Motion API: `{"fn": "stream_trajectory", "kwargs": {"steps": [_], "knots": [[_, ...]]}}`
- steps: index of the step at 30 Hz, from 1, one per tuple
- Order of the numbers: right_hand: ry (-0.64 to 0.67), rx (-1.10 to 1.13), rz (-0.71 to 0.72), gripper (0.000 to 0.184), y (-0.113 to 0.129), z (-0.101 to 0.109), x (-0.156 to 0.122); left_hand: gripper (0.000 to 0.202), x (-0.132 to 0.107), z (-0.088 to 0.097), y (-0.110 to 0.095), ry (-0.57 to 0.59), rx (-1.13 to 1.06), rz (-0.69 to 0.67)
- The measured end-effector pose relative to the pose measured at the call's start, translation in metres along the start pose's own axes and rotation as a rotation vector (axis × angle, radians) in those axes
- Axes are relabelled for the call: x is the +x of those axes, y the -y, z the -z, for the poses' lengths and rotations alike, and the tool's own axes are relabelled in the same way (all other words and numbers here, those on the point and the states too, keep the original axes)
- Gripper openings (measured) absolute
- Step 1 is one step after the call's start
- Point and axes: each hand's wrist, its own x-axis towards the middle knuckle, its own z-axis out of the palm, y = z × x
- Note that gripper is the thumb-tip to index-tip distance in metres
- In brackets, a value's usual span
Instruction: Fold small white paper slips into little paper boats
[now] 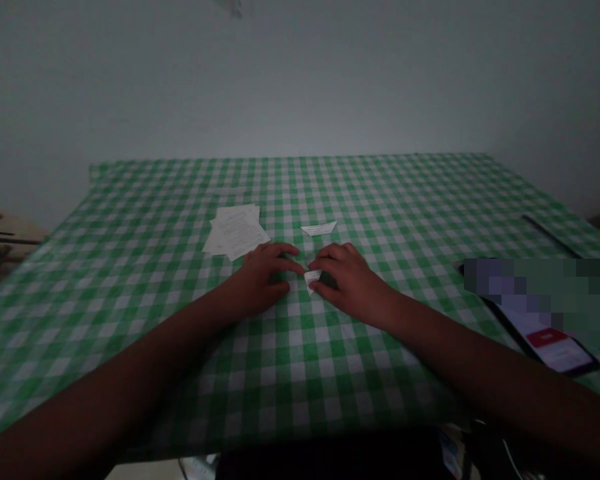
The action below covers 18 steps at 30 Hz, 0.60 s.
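Note:
A small folded piece of printed paper lies at the middle of the table, between my two hands. My right hand has its thumb and fingers on the right side of this paper, pinching it. My left hand rests to the left with its fingers apart, and the index fingertip reaches the paper's left corner. Just beyond my hands lies another folded paper, shaped like a flat boat. Beside my left hand, a loose stack of printed sheets is fanned out.
A green and white checked cloth covers the table. At the right lies a device with a lit screen, partly blurred out. Behind it is a thin dark stick-like thing. A plain wall stands behind the table's far edge.

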Motion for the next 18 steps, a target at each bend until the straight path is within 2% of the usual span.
{"fn": "stream_trajectory", "kwargs": {"steps": [5,9,13,18], "knots": [[-0.014,0.075,-0.011,0.018,-0.001,0.002,0.001,0.043,-0.002,0.002,-0.007,-0.009,-0.07,-0.043],[-0.066,0.253,-0.018,0.007,-0.002,0.004,0.001,0.033,-0.003,-0.001,-0.015,-0.044,-0.276,-0.102],[-0.125,0.476,-0.119,0.008,0.002,0.006,-0.001,0.025,-0.004,-0.007,-0.019,-0.095,-0.463,-0.017],[-0.172,0.658,-0.167,0.016,0.011,0.011,-0.005,0.028,-0.007,-0.009,-0.028,-0.224,-0.467,0.116]]}}
